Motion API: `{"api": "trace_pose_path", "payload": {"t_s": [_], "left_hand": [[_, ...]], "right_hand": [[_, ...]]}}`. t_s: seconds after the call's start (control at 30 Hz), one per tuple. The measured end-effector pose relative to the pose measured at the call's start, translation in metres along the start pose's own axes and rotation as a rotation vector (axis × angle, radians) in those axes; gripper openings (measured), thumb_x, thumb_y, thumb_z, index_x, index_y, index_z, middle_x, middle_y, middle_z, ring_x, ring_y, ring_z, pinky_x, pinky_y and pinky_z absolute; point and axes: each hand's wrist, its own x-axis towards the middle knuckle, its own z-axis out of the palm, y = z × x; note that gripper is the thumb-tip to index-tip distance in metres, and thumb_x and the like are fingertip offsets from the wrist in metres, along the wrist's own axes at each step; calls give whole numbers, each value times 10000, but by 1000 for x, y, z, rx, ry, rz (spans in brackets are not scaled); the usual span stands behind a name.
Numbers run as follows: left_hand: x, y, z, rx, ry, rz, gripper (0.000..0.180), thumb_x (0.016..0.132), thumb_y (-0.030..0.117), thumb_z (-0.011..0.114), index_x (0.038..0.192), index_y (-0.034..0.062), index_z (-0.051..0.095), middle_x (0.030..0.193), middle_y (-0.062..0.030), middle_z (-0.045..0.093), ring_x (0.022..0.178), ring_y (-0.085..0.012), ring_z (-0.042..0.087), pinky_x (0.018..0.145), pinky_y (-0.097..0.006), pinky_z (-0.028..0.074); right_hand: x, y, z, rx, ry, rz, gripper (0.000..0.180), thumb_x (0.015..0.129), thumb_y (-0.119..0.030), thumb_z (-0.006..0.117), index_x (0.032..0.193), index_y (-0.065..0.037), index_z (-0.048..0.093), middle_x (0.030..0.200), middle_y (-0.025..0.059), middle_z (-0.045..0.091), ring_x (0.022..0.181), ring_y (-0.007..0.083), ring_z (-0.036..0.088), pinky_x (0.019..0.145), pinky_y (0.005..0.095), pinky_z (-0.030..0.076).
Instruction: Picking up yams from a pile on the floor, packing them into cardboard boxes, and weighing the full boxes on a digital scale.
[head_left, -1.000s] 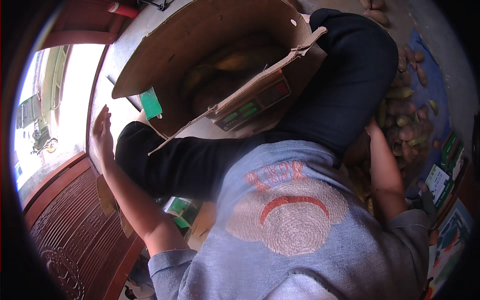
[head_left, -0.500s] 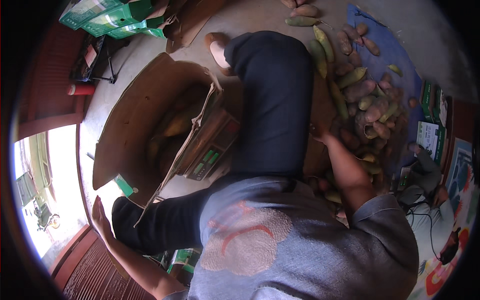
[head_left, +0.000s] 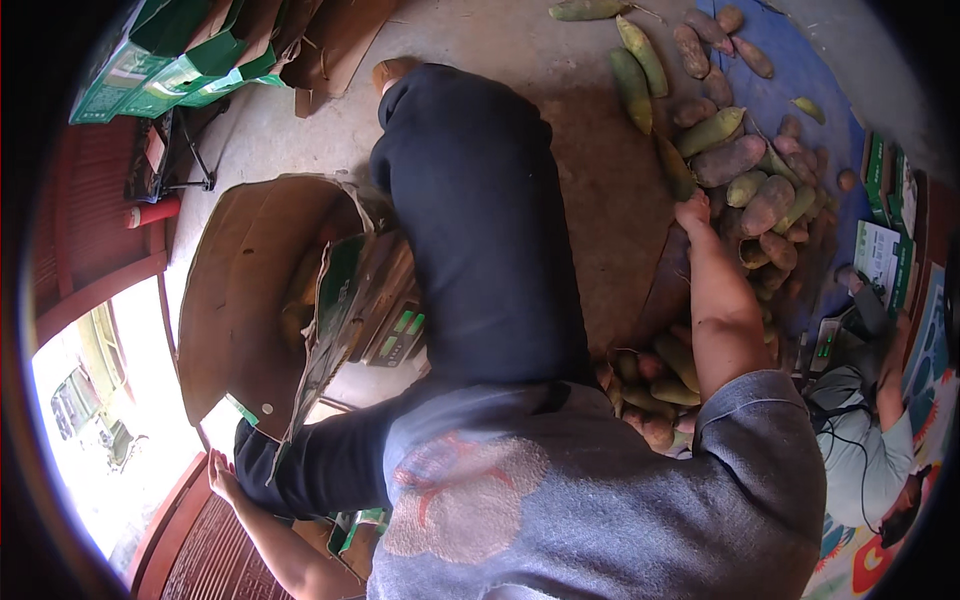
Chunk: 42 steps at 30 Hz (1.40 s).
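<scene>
My right hand point(head_left: 692, 212) is closed at the lower end of a long green radish point(head_left: 674, 168), at the left edge of the vegetable pile. Around it lie more green radishes point(head_left: 711, 131) and reddish-brown tubers point(head_left: 729, 162). Beside my left knee, my left hand point(head_left: 222, 476) has its fingers stretched out and holds nothing. Just above that hand stands a large open cardboard box point(head_left: 225, 290) with a few vegetables dimly visible inside.
A digital scale point(head_left: 397, 335) with green displays stands right of the box. Green cartons point(head_left: 165, 85) stand at the upper left. A blue sheet point(head_left: 775, 75) lies under part of the pile. Another person point(head_left: 860, 410) works at the far right by a second scale point(head_left: 827, 338).
My right hand has moved up and right onto the green radish. My left hand is slightly lower in view, still beside the knee. The whole view has shifted, and the box looks lower and narrower.
</scene>
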Motion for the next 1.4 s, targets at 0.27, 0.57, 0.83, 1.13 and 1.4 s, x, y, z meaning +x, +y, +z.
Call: {"api": "trace_pose_path", "payload": {"t_s": [0.27, 0.57, 0.83, 1.13, 1.4], "left_hand": [[-13, 19, 58, -5, 52, 9, 264, 988, 131, 580, 1227, 76, 677, 1137, -41, 691, 991, -139, 647, 811, -260, 494], [-26, 29, 29, 47, 122, 8, 254, 969, 86, 582, 1193, 29, 685, 1092, -72, 691, 930, -147, 648, 778, -252, 525], [-15, 10, 14, 67, 119, 8, 275, 986, 133, 568, 1235, 115, 684, 1148, -31, 684, 1000, -133, 638, 792, -266, 491], [3, 5, 8, 46, 69, 107, 281, 997, 132, 548, 1244, 129, 683, 1250, -34, 659, 1102, -157, 614, 830, -297, 498], [-14, 31, 11, 91, 119, 336, 309, 1010, 211, 560, 1268, 78, 666, 1306, -89, 635, 1177, -220, 602, 971, -373, 511]], "right_hand": [[39, 32, -8, 63, 26, 7, 816, 822, -257, 634, 1505, -35, 248, 1547, 197, 317, 1385, 365, 380, 1148, 417, 332], [-31, -21, -2, -43, 196, 28, 768, 839, -372, 679, 1467, -95, 334, 1481, 143, 443, 1363, 313, 416, 1106, 436, 364], [-82, -35, 84, -186, 213, -110, 774, 808, -403, 748, 1424, -111, 382, 1414, 125, 455, 1313, 328, 439, 1105, 444, 361], [-114, -43, 103, 60, 64, -147, 734, 734, -310, 798, 1282, -18, 408, 1304, 237, 490, 1237, 442, 468, 1023, 493, 432], [-196, 20, 120, 9, 29, -219, 791, 688, -299, 796, 1292, 9, 389, 1281, 275, 508, 1224, 441, 490, 1044, 478, 414]]}}
